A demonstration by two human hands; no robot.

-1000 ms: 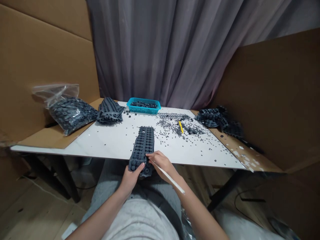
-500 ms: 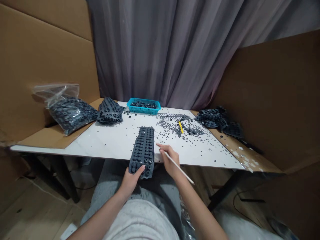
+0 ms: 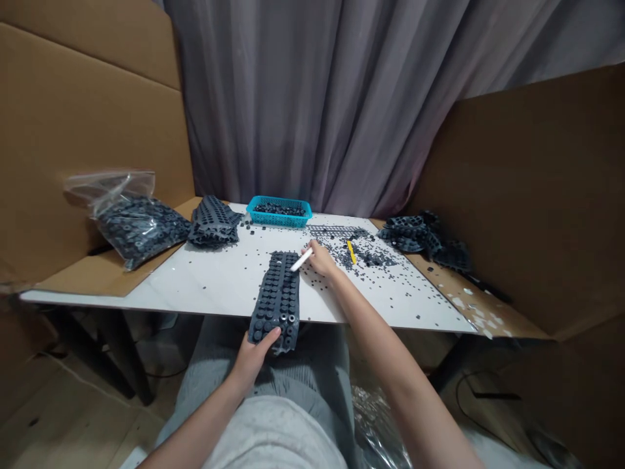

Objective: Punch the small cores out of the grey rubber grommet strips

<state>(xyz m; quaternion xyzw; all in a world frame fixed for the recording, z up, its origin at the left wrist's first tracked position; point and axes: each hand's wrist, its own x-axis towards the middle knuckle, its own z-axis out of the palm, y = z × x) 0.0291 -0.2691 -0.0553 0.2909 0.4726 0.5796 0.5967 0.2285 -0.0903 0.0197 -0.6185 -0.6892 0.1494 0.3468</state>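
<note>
My left hand (image 3: 256, 352) grips the near end of a dark grey moulded rubber sheet (image 3: 277, 293), with the thumb on top. Rows of round knobs cover the sheet, and its far part lies over the table's front edge. My right hand (image 3: 321, 259) is closed around a thin white stick (image 3: 301, 260), beside the sheet's far right side. The stick's lower end points down-left over the knobs; whether it touches them I cannot tell. Small dark bits (image 3: 371, 259) lie scattered right of that hand, around a yellow strip (image 3: 351, 252).
A turquoise basket (image 3: 279, 220) with dark pieces stands at the back of the white table (image 3: 219, 286). A stack of perforated sheets (image 3: 213, 223) and a filled clear bag (image 3: 141, 225) are left. Crumpled dark sheets (image 3: 422, 238) lie right. Cardboard walls (image 3: 88, 111) flank both sides.
My right hand has moved forward, away from my body, to the sheet's far end. The stick has swung round, its lower end now over the knobs. My left hand still holds the sheet.
</note>
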